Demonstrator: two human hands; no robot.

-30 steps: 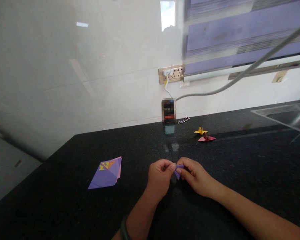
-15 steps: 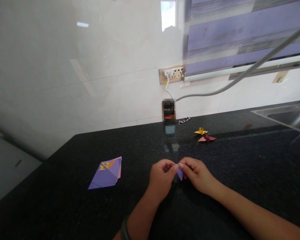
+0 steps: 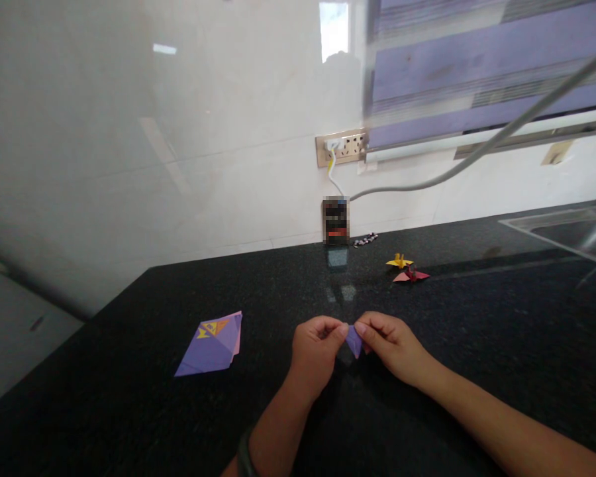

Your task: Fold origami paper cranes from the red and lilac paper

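Observation:
A small folded piece of purple origami paper point(image 3: 354, 342) is pinched between my two hands, just above the dark countertop. My left hand point(image 3: 318, 348) grips its left corner between thumb and forefinger. On the other side, the thumb and fingers of my right hand point(image 3: 390, 344) are closed on its right corner. The paper's lower tip points down towards me, and part of it is hidden behind my fingers. To the left lies a stack of purple and pink paper sheets point(image 3: 211, 348) with a yellow and orange print on top.
A yellow paper crane point(image 3: 400, 262) and a red and pink paper crane point(image 3: 411, 275) stand towards the back of the speckled black countertop point(image 3: 258, 285). A blurred-out phone-like object point(image 3: 336, 220) leans on the wall beside a beaded string point(image 3: 365, 240). A metal sink point(image 3: 576, 232) is at far right.
My left hand has shifted slightly left, away from my right hand. More of the purple paper shows between the fingertips. My right hand has hardly moved.

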